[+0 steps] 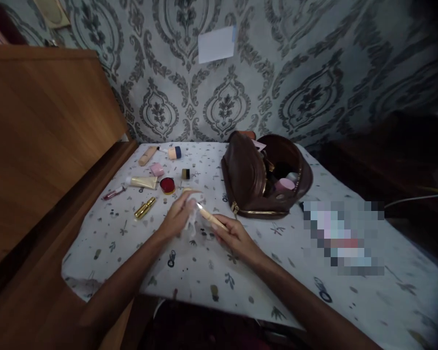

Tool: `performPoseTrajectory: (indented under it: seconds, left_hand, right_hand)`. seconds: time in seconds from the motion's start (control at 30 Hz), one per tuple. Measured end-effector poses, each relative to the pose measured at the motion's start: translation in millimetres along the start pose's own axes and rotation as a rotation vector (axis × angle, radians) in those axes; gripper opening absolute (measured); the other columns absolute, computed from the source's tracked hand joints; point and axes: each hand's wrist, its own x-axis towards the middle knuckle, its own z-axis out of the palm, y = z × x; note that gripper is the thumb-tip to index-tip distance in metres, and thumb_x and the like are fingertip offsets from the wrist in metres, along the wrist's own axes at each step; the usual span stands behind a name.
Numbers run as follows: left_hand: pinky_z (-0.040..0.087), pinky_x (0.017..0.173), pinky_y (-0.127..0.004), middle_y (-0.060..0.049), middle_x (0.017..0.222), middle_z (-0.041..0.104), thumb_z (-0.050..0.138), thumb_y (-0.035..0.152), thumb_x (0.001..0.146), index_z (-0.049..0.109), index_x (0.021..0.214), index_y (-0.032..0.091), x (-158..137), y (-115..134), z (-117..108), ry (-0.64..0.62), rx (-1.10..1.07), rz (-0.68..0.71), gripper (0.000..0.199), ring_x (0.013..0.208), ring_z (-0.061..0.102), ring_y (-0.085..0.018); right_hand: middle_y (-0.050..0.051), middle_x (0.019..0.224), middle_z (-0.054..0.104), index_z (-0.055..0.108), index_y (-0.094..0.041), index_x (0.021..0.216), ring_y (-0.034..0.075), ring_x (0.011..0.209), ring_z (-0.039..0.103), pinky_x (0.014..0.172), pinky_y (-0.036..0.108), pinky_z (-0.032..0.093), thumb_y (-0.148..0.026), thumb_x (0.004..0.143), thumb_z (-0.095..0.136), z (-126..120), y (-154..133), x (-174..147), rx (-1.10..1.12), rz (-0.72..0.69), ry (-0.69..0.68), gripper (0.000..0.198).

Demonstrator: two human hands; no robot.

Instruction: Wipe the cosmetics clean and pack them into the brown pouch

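My right hand [237, 236] grips the wooden-coloured handle of a makeup brush [210, 217], which slants up and left. Its silver ferrule meets a thin white tissue [192, 223], and the bristles are hidden there. The tissue is bunched in my left hand [177, 213], with the fingers closed around it and the brush's far end. Just beyond my left hand lies a round red-and-gold compact [167, 185]. A gold lipstick tube [145, 208] rests to the left of that hand.
A brown leather bag [243, 170] stands unzipped at the back right, with cosmetics inside. A cream tube [144, 182], a pink item [156, 169], a beige bottle [148, 156] and a blue-capped jar [174, 152] lie back left. A blurred-out object [341, 238] sits at right.
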Motion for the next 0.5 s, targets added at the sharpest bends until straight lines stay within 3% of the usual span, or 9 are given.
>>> performPoseTrajectory:
  seconds: [0.1,0.2,0.33,0.5]
  left_hand:
    - [0.041,0.067,-0.025,0.002,0.069,0.058,0.044,0.05,0.096,0.055,0.082,0.019,-5,3,0,-0.038,0.231,0.09,0.036,0.066,0.053,-0.013]
    - [0.038,0.061,-0.025,0.003,0.058,0.052,0.039,0.049,0.098,0.048,0.069,0.02,-4,3,-5,-0.05,0.303,0.064,0.041,0.058,0.05,-0.012]
    - [0.041,0.06,-0.025,0.003,0.055,0.052,0.036,0.05,0.099,0.046,0.067,0.02,-2,-3,-11,-0.05,0.205,0.02,0.044,0.055,0.052,-0.012]
    - [0.039,0.049,-0.023,0.005,0.049,0.047,0.039,0.061,0.095,0.045,0.07,0.021,-2,-9,-6,-0.055,-0.024,-0.116,0.048,0.044,0.046,-0.01]
  right_hand:
    - [-0.004,0.06,0.045,0.065,-0.014,0.106,0.009,0.051,0.036,0.046,0.021,0.027,-0.056,0.09,0.053,-1,2,-1,-0.085,-0.018,-0.028,0.047]
    - [0.003,0.084,0.065,0.065,-0.015,0.119,0.015,0.072,0.055,0.06,0.023,0.044,-0.049,0.093,0.051,-1,3,-2,-0.224,-0.094,-0.028,0.045]
    - [0.007,0.112,0.071,0.062,-0.018,0.129,0.022,0.095,0.064,0.082,0.03,0.051,-0.045,0.095,0.05,1,3,-3,-0.298,-0.12,-0.023,0.045]
    - [0.008,0.113,0.071,0.064,-0.017,0.127,0.023,0.098,0.065,0.087,0.031,0.05,-0.045,0.094,0.052,1,2,-4,-0.296,-0.115,0.007,0.045]
